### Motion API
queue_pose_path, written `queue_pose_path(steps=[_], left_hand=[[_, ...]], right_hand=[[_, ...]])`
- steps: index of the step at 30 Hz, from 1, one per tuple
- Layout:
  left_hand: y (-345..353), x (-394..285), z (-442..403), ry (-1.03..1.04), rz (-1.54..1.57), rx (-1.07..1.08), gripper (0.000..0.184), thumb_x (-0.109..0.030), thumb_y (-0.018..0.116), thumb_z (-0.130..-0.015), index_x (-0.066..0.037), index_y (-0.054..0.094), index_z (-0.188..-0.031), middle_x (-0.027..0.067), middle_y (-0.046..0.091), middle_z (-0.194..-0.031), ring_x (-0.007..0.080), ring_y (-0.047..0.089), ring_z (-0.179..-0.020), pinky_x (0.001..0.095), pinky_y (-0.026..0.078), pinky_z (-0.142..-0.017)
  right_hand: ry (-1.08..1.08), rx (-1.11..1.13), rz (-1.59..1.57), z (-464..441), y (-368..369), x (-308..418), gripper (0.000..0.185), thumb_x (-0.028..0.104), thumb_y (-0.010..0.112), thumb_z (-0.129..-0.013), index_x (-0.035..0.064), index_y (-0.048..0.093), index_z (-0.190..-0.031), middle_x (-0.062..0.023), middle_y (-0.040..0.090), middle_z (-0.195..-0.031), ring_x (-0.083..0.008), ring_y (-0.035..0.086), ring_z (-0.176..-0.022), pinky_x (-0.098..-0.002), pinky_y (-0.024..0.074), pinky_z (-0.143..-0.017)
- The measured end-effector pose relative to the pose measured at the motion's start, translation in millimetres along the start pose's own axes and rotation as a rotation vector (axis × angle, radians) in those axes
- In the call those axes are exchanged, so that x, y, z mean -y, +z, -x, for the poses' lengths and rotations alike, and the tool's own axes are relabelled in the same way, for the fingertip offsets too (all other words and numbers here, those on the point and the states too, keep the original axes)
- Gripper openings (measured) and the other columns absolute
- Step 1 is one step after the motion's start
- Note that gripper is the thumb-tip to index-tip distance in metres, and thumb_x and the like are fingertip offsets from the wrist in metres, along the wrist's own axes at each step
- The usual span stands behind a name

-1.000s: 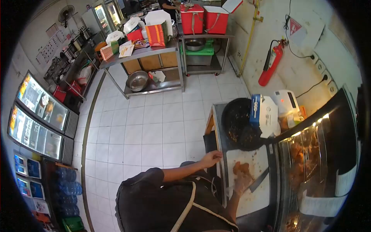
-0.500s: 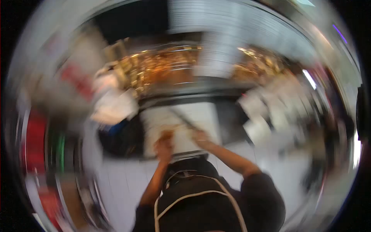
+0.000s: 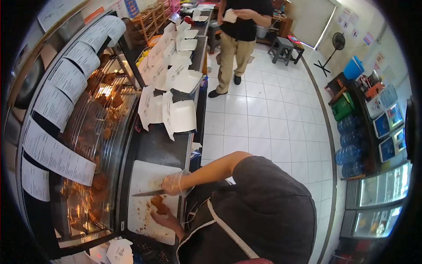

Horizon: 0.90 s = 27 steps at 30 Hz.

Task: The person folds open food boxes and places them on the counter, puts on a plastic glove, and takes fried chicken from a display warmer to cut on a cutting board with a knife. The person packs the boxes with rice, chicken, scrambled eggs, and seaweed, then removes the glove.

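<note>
My right hand (image 3: 174, 183), in a clear plastic glove, is closed round the handle of a knife (image 3: 148, 193). The blade points left, low over a white cutting board (image 3: 147, 169) strewn with crumbs. Just below it in the view, my left hand (image 3: 165, 219) has its fingers closed on a browned piece of fried chicken (image 3: 158, 203) on the board. The piece lies apart from the blade, as far as I can see.
Beyond the board runs a lit glass display case (image 3: 99, 145) with fried pieces and paper slips (image 3: 57, 149) hanging on it. Open white boxes (image 3: 182, 116) line the dark counter (image 3: 151, 149). A co-worker (image 3: 239, 39) stands farther along, holding a small white item.
My view has swung to the right and is sharp now instead of blurred. Both hands remain over the board, with the knife still in my right hand.
</note>
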<state>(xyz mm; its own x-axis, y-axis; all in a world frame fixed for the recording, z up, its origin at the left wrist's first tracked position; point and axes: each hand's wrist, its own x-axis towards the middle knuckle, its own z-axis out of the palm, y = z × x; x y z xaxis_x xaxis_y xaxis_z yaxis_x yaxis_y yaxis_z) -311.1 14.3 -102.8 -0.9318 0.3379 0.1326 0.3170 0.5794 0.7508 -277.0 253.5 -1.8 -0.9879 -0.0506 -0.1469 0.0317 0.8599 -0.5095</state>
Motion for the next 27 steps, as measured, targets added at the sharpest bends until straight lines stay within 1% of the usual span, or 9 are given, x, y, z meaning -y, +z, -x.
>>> queue_pose_path(steps=[5,11,12,15,17,20,21,23,27], left_hand=[[-21.5,12.0,6.4,0.048,-0.144,-0.344,0.061,-0.029,0.054,-0.097,0.001,0.031,-0.145,0.023,0.03,-0.148,0.0392,0.027,-0.139,0.0516,0.028,-0.111],[-53.6,6.4,-0.3,0.281,-0.308,-0.097,0.052,-0.007,0.04,-0.094,-0.001,0.034,-0.145,0.0216,0.024,-0.153,0.0407,0.02,-0.142,0.0549,0.018,-0.114],[-57.1,8.8,-0.8,0.104,-0.343,0.083,0.058,0.001,0.039,-0.088,0.001,0.032,-0.145,0.0224,0.026,-0.152,0.0406,0.018,-0.143,0.0554,0.016,-0.114],[-53.4,40.4,4.4,0.144,-0.291,0.11,0.059,0.003,0.04,-0.086,0.002,0.032,-0.145,0.0226,0.025,-0.152,0.0402,0.018,-0.143,0.054,0.017,-0.115],[-54.8,44.0,7.6,0.155,-0.246,0.082,0.059,0.004,0.04,-0.085,0.002,0.033,-0.144,0.0223,0.025,-0.153,0.0405,0.018,-0.143,0.0533,0.017,-0.115],[-66.0,21.9,10.8,0.178,-0.234,0.012,0.058,0.004,0.04,-0.084,0.003,0.036,-0.141,0.0213,0.026,-0.153,0.0417,0.02,-0.142,0.0521,0.019,-0.115],[-72.4,4.4,5.1,0.174,-0.182,-0.028,0.054,-0.001,0.042,-0.088,0.003,0.036,-0.142,0.0214,0.029,-0.151,0.0417,0.023,-0.141,0.0523,0.02,-0.114],[-81.1,-5.0,-15.8,0.348,-0.146,-0.094,0.045,-0.014,0.043,-0.097,0.004,0.041,-0.138,0.024,0.039,-0.144,0.0437,0.031,-0.136,0.052,0.022,-0.114],[-63.2,26.5,-28.3,0.261,-0.172,-0.114,0.054,0.009,0.042,-0.074,0.005,0.05,-0.128,0.0237,0.045,-0.138,0.0402,0.035,-0.134,0.0478,0.024,-0.115]], right_hand=[[-0.085,-0.005,-0.062,-13.0,52.1,11.8,0.026,0.014,0.053,-0.079,-0.0035,0.061,-0.097,-0.0241,0.064,-0.084,-0.0402,0.066,-0.078,-0.0489,0.0532,-0.069],[-0.315,0.069,-0.115,-24.8,72.8,59.3,0.031,0.014,0.056,-0.08,0.0002,0.059,-0.108,-0.0227,0.065,-0.088,-0.039,0.066,-0.081,-0.0476,0.0536,-0.067],[-0.229,0.231,-0.051,-21.6,56.0,72.8,0.032,0.015,0.057,-0.08,0.0019,0.06,-0.109,-0.022,0.065,-0.09,-0.0385,0.067,-0.082,-0.0468,0.0542,-0.068],[-0.134,-0.177,0.719,-45.3,208.1,53.2,0.039,0.018,0.057,-0.08,0.0062,0.059,-0.117,-0.0201,0.067,-0.09,-0.0378,0.068,-0.083,-0.0455,0.056,-0.068],[-0.42,0.019,0.171,-43.9,167.7,35.0,0.037,0.015,0.054,-0.083,0.0054,0.058,-0.118,-0.0209,0.064,-0.1,-0.0363,0.064,-0.094,-0.0438,0.0524,-0.08],[-0.657,-0.234,0.245,-59.8,252.0,-17.5,0.034,0.012,0.048,-0.087,0.0043,0.057,-0.119,-0.022,0.06,-0.114,-0.034,0.059,-0.112,-0.0414,0.0469,-0.097],[-0.312,0.231,-0.086,-22.8,108.3,47.3,0.035,0.011,0.046,-0.089,0.0012,0.054,-0.122,-0.0208,0.052,-0.128,-0.0317,0.05,-0.123,-0.0419,0.0386,-0.106],[-0.64,-0.002,-0.016,-10.9,97.3,20.3,0.041,0.011,0.048,-0.089,-0.0018,0.049,-0.128,-0.0214,0.057,-0.121,-0.0339,0.053,-0.119,-0.044,0.0398,-0.103],[-0.379,0.058,0.149,-7.0,60.4,29.4,0.056,0.006,0.052,-0.079,-0.002,0.043,-0.134,-0.0259,0.06,-0.108,-0.0377,0.061,-0.099,-0.0479,0.0487,-0.084]])
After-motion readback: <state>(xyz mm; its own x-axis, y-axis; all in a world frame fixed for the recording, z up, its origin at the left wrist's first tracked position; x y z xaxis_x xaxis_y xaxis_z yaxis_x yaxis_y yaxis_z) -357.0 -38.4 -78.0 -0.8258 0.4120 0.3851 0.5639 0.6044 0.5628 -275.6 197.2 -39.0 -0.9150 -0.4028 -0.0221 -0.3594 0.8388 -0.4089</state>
